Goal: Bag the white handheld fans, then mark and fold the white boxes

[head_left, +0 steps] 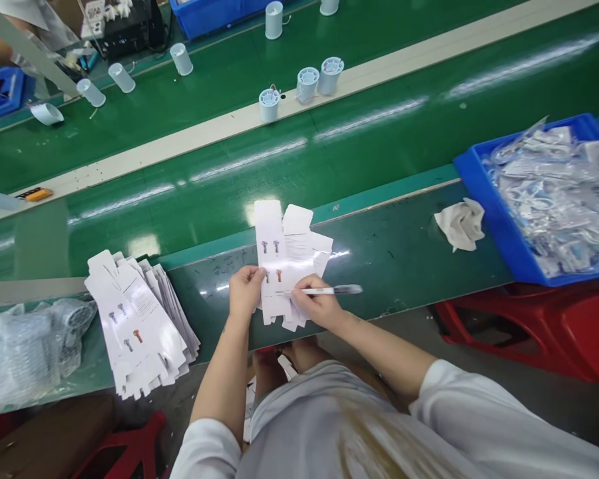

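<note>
Okay so, far left there's a heap of clear plastic bags [24, 352] on the dark green worktop [394, 266], and right beside them a messy stack of flat printed box blanks [140, 326]. Then the hands: the left hand [244, 291] pinches the edge of one unfolded box blank [289, 249] above the worktop, while the right hand [315, 307], just beside it, grips a silver marker pen [337, 290] with the tip down on the sheet. Further right sits a crumpled white cloth [460, 224], then a blue plastic crate [484, 206] piled with bagged parts [554, 206].
</note>
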`<state>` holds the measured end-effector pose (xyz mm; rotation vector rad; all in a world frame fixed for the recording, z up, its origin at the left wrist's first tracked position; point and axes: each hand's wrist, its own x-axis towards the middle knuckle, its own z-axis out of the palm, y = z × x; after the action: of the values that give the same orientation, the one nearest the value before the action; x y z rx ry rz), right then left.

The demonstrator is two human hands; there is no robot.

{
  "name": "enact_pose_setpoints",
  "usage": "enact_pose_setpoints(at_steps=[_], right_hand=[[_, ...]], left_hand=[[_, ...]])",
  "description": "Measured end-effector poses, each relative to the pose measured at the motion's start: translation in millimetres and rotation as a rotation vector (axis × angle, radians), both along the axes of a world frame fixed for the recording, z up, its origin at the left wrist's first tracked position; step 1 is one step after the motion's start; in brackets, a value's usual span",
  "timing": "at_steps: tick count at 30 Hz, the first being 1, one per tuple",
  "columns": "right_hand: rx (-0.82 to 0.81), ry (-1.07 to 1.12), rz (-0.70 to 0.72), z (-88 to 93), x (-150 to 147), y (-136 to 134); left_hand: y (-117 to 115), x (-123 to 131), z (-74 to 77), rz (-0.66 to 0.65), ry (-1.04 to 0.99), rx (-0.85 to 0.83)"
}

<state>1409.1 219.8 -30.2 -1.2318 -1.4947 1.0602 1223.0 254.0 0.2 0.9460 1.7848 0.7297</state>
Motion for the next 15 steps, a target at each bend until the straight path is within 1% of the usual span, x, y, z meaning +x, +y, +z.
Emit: enact_pose_setpoints(at_steps=[1, 2, 3, 5, 6, 7, 8, 9, 10, 11, 12, 13, 14, 15], right_hand=[[0.000, 0.080, -0.077, 3.4, 4, 2], [-0.011, 0.172, -0.154, 6.4, 9, 4], [-0.027, 0.260, -0.223, 8.3, 13, 7], [-0.060, 0.358, -0.300, 7.6, 19, 12], [-0.064, 0.343, -0.311, 4.8, 21, 15], [-0.058, 0.289, -0.309, 0.7, 21, 17], [-0.045, 0.212, -0.299, -4.1, 20, 19], [-0.027, 0.128, -0.286, -9.1, 19, 22], [-0.007, 0.049, -0.272, -13.7, 17, 26], [0.015, -0.016, -0.258, -17.4, 15, 31], [0.038, -0.065, -0.238, -20.1, 13, 37], [0.063, -0.096, -0.212, -21.9, 12, 44], [0.086, -0.112, -0.182, -22.9, 11, 52], [0.107, -0.119, -0.145, -23.3, 10, 60]], left_hand=[[-6, -6, 13.4, 0.036, 0.008, 0.021], [-14, -15, 30.1, 0.085, 0.048, 0.053], [-24, -26, 49.1, 0.136, 0.145, 0.084], [-50, -58, 88.0, 0.334, 0.340, 0.158], [-64, -77, 104.9, 0.466, 0.436, 0.184], [-78, -97, 118.6, 0.598, 0.558, 0.215], [-92, -118, 128.6, 0.674, 0.652, 0.168], [-104, -137, 134.8, 0.712, 0.709, 0.079], [-115, -154, 137.7, 0.705, 0.780, 0.017], [-123, -166, 137.6, 0.633, 0.864, -0.027], [-130, -173, 134.9, 0.552, 0.946, -0.044], [-134, -173, 130.0, 0.476, 1.032, -0.019], [-135, -167, 123.0, 0.433, 1.109, 0.040], [-133, -155, 113.8, 0.408, 1.142, 0.115]])
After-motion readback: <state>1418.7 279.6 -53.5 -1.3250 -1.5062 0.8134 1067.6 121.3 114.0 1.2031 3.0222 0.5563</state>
